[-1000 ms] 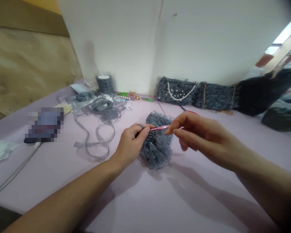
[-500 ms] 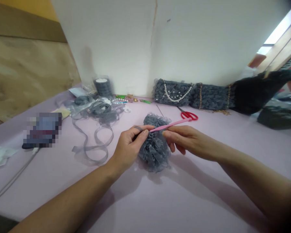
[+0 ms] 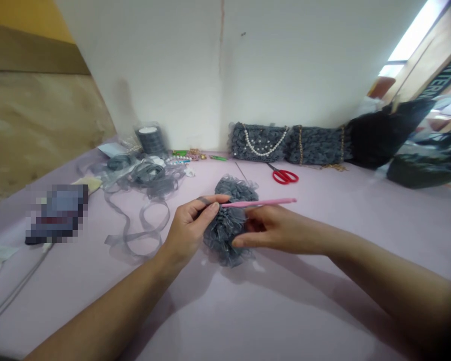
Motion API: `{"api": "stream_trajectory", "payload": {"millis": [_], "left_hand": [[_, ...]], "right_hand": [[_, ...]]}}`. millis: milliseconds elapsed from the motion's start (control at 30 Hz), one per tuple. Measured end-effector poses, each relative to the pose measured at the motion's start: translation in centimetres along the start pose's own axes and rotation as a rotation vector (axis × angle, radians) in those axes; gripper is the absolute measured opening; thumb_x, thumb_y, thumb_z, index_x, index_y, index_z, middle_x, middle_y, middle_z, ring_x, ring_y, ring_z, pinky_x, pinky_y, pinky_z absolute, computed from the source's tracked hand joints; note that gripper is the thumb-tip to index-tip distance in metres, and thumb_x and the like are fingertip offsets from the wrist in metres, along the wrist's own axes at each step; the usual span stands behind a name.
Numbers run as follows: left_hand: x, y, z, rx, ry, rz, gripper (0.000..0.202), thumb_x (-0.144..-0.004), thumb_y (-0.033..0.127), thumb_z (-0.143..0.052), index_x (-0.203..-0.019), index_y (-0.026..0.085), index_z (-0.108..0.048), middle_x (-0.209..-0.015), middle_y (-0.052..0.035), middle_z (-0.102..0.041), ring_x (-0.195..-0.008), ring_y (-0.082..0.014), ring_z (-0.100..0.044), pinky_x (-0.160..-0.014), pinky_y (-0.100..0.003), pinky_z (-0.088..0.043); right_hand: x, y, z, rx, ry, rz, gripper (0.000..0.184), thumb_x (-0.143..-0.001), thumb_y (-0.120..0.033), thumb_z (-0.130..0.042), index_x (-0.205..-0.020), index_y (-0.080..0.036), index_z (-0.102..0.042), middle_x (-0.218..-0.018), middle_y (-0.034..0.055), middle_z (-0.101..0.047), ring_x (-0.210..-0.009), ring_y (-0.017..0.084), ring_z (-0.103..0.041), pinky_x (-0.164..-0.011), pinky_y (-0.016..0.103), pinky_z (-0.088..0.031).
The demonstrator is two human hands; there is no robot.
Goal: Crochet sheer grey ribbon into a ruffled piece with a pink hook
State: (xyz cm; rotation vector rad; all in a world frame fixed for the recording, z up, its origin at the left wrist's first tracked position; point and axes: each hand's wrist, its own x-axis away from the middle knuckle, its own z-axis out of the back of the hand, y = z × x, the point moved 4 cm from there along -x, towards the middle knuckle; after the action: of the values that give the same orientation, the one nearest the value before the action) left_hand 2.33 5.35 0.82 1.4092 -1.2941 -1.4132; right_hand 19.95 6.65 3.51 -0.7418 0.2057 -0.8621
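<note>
Between my hands is a ruffled grey crochet piece [image 3: 225, 233] made of sheer ribbon. My left hand [image 3: 190, 220] is closed, its thumb and index finger pinching the upper left edge of the piece, with a strand of ribbon over the index finger. A pink crochet hook [image 3: 263, 203] sticks out rightward from that pinch, lying nearly level. My right hand [image 3: 278, 228] is below the hook, off its handle. Its thumb lies on the front of the ruffles and its bent fingers grip the right side; some fingertips are hidden.
Red-handled scissors [image 3: 284, 176] and a thin needle-like rod [image 3: 242, 173] lie beyond the piece. Loose grey ribbon [image 3: 150, 173], a ribbon spool [image 3: 150, 140] and a blurred phone [image 3: 60, 213] are left. Two grey ruffled bags [image 3: 259, 143] stand against the wall.
The hook has swung from slanting upward to nearly level. My right hand has shifted left and down onto the ruffles, its thumb spreading lower. The whole view has moved slightly.
</note>
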Motion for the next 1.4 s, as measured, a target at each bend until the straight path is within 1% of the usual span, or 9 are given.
{"api": "stream_trajectory", "payload": {"millis": [133, 267, 433, 533, 633, 833, 1000, 1167, 1400], "left_hand": [[0.0, -0.2, 0.0, 0.001, -0.018, 0.012, 0.021, -0.088, 0.032, -0.063, -0.103, 0.022, -0.074, -0.107, -0.0048, -0.073, -0.103, -0.0204, -0.065, -0.092, -0.030, -0.048], [0.2, 0.0, -0.3, -0.044, -0.071, 0.000, 0.024, -0.089, 0.030, -0.061, -0.109, 0.022, -0.072, -0.112, -0.0052, -0.072, -0.108, -0.0208, -0.064, -0.096, -0.031, -0.046], [0.4, 0.9, -0.9, -0.172, -0.095, -0.059, 0.026, -0.090, 0.028, -0.058, -0.110, 0.018, -0.071, -0.115, -0.0064, -0.071, -0.110, -0.0206, -0.063, -0.098, -0.029, -0.045], [0.4, 1.2, -1.2, -0.204, -0.104, -0.071, 0.026, -0.090, 0.027, -0.057, -0.109, 0.017, -0.071, -0.114, -0.0067, -0.071, -0.108, -0.0194, -0.063, -0.097, -0.028, -0.045], [0.3, 1.1, -1.0, -0.164, -0.095, -0.029, 0.029, -0.091, 0.029, -0.055, -0.114, 0.017, -0.069, -0.114, -0.0068, -0.070, -0.107, -0.0196, -0.063, -0.094, -0.028, -0.046], [-0.4, 1.4, 0.6, -0.253, 0.050, -0.043, 0.028, -0.090, 0.023, -0.050, -0.105, 0.019, -0.073, -0.118, -0.0059, -0.067, -0.103, -0.0183, -0.060, -0.088, -0.027, -0.044], [-0.6, 2.0, 1.2, -0.325, 0.163, -0.101, 0.026, -0.089, 0.026, -0.053, -0.106, 0.018, -0.071, -0.093, -0.0034, -0.070, -0.084, -0.0149, -0.060, -0.077, -0.026, -0.045], [-0.4, 2.4, 1.2, -0.364, 0.214, -0.151, 0.018, -0.088, 0.025, -0.056, -0.086, 0.019, -0.073, -0.103, -0.0034, -0.072, -0.094, -0.0167, -0.062, -0.085, -0.027, -0.044], [-0.9, 3.7, 3.7, -0.393, 0.371, -0.283, 0.017, -0.086, 0.023, -0.058, -0.093, 0.024, -0.074, -0.102, 0.0003, -0.072, -0.090, -0.0162, -0.060, -0.085, -0.028, -0.044]], "right_hand": [[-0.5, 1.1, 1.7, -0.247, 0.080, 0.007, 0.041, -0.081, -0.057, -0.064, -0.077, -0.020, -0.048, -0.067, -0.0034, -0.044, -0.058, 0.010, -0.037, -0.049, 0.023, -0.028], [-0.5, -0.3, 1.4, -0.444, 0.199, 0.215, 0.036, -0.085, -0.054, -0.060, -0.085, -0.020, -0.047, -0.085, 0.0008, -0.053, -0.065, 0.011, -0.041, -0.054, 0.024, -0.031], [0.9, -3.2, 0.3, -0.123, 0.406, 0.344, 0.029, -0.096, -0.029, -0.046, -0.069, -0.018, -0.043, -0.091, 0.0053, -0.056, -0.079, 0.014, -0.049, -0.067, 0.028, -0.038], [1.2, -4.2, -0.2, 0.019, 0.359, 0.409, 0.028, -0.097, -0.024, -0.043, -0.070, -0.018, -0.042, -0.078, 0.0029, -0.052, -0.075, 0.014, -0.049, -0.065, 0.028, -0.037], [0.8, -3.4, -0.1, -0.009, 0.339, 0.309, 0.032, -0.099, -0.028, -0.039, -0.069, -0.019, -0.043, -0.067, -0.0008, -0.047, -0.061, 0.011, -0.044, -0.057, 0.027, -0.034], [0.1, -0.9, 0.4, -0.264, 0.436, 0.160, 0.037, -0.098, -0.034, -0.040, -0.066, -0.018, -0.046, -0.063, -0.0013, -0.050, -0.060, 0.012, -0.047, -0.054, 0.026, -0.036], [0.0, -0.6, -0.1, -0.245, 0.467, 0.172, 0.034, -0.098, -0.035, -0.041, -0.069, -0.019, -0.048, -0.064, -0.0011, -0.049, -0.060, 0.012, -0.044, -0.053, 0.026, -0.034], [-0.1, -0.7, -0.5, -0.229, 0.463, 0.188, 0.035, -0.097, -0.036, -0.042, -0.068, -0.019, -0.047, -0.065, -0.0008, -0.047, -0.059, 0.012, -0.042, -0.052, 0.026, -0.033], [0.2, -0.9, -0.2, -0.163, 0.544, 0.302, 0.030, -0.097, -0.031, -0.042, -0.070, -0.018, -0.049, -0.065, -0.0009, -0.047, -0.058, 0.011, -0.042, -0.054, 0.027, -0.034]]}}
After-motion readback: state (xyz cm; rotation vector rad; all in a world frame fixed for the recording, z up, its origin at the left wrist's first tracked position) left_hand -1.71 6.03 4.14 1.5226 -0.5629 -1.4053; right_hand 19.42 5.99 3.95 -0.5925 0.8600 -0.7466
